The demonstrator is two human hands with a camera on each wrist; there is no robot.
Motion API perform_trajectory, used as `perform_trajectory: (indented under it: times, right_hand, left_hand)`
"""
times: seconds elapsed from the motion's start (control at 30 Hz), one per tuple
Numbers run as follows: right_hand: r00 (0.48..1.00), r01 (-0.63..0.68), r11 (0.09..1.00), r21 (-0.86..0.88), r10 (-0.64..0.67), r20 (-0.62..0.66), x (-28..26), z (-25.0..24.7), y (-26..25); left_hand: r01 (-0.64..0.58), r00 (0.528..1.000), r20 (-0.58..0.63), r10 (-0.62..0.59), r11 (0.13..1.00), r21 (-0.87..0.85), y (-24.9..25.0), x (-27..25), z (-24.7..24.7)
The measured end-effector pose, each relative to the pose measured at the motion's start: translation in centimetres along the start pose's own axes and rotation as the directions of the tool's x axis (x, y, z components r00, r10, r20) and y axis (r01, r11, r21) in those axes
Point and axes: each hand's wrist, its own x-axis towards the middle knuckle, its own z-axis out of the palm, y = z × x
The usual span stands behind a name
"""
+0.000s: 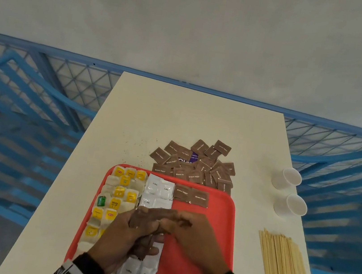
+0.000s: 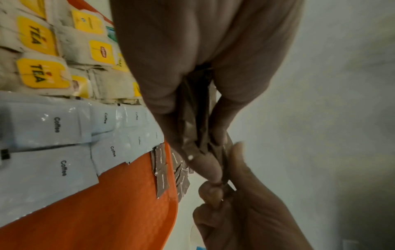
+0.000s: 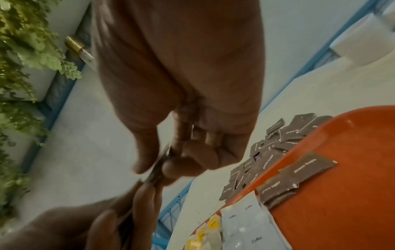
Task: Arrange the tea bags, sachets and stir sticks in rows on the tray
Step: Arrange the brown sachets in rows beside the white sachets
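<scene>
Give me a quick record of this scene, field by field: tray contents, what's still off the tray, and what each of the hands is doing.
tray: red, on white table
on tray: tea bags at left, coffee sachets in middle, two brown sugar sachets at far edge
off tray: brown sugar pile, stir sticks, two paper cups
left hand: holds a small stack of brown sachets
right hand: pinches one sachet from the stack

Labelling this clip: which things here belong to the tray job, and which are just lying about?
Job: tray; tea bags; coffee sachets; brown sugar sachets; stir sticks; sachets in the left hand and right hand.
Lying about: paper cups; purple packet.
</scene>
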Motion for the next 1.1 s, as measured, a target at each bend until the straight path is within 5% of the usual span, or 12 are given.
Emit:
perform_trajectory:
  times: [0.17,0.4,0.57,0.7,0.9,1.1]
  right_hand:
    - [0.987,-0.124,0.969,0.213,0.142,-0.070,-1.9,-0.8,0.3]
    - [0.994,-0.058,0.946,0.320,0.083,-0.065,-2.3,-1.1,0.6]
    - [0.981,-0.106,0.893,0.436,0.166,-0.100,-2.0,-0.5,1.6]
    - [0.986,-0.126,0.917,0.378,0.158,-0.055,-1.5,-1.2,2.2]
    - [0.890,-0.268,0.939,0.215,0.327,-0.317,4.9,-5.7,6.8]
    - [0.829,-0.383,0.922,0.059,0.371,-0.419,9.1,-6.5,9.7]
  left_hand:
    - [0.011,1.000,-0.008,-0.010,0.997,0.077,-0.1,0.1,0.5]
    - [0.005,1.000,-0.004,-0.005,0.991,0.136,-0.6,0.6,0.8]
    - [0.010,1.000,-0.027,-0.007,0.992,0.124,-0.7,0.9,0.6]
    - [0.013,0.998,-0.059,-0.004,0.989,0.148,-0.9,1.2,0.6]
    - [0.079,0.991,-0.122,-0.061,0.985,0.150,-1.3,0.9,-0.6]
    - [0.181,0.972,-0.171,-0.158,0.975,0.128,-1.5,0.4,-2.2]
